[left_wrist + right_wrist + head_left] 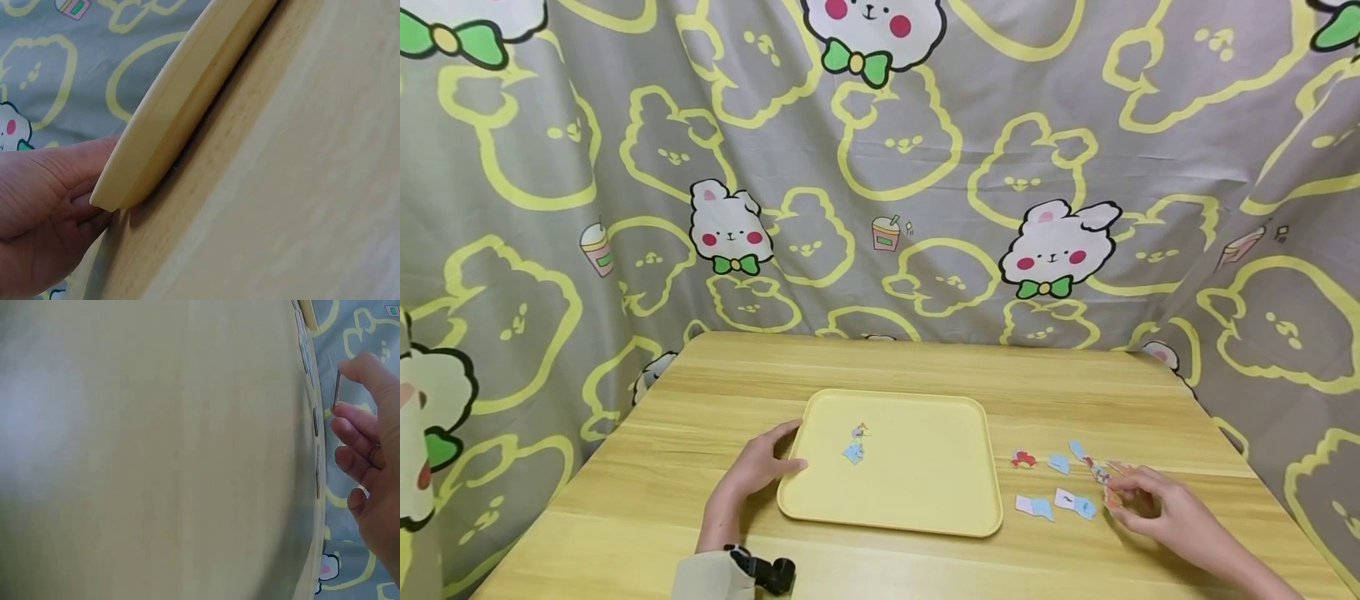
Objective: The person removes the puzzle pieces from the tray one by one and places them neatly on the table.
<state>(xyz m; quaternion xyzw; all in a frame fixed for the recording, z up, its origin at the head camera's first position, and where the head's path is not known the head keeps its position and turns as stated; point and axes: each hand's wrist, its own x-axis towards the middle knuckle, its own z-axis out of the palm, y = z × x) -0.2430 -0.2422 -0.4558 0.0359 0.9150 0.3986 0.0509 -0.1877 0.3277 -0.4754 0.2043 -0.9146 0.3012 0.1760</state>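
Note:
My left hand (760,460) grips the left rim of a yellow tray (917,508), thumb over the edge. In the left wrist view the fingers of that hand (56,194) reach the tray's underside (156,119). Right of the tray, my right hand (1165,508) pinches an orange puzzle piece (1112,499) between thumb and finger. The right wrist view shows this thin piece (338,389) edge-on, held above the table. Two small puzzle pieces, one light blue (853,452) and one multicoloured (860,431), lie touching or nearly touching on the tray.
Several loose pieces lie between tray and right hand: a red one (1023,459), a blue one (1059,463), and pink-and-blue ones (1035,507). The wooden table (865,362) ends at a patterned curtain (925,192). A black wrist camera (771,573) sits on the left sleeve.

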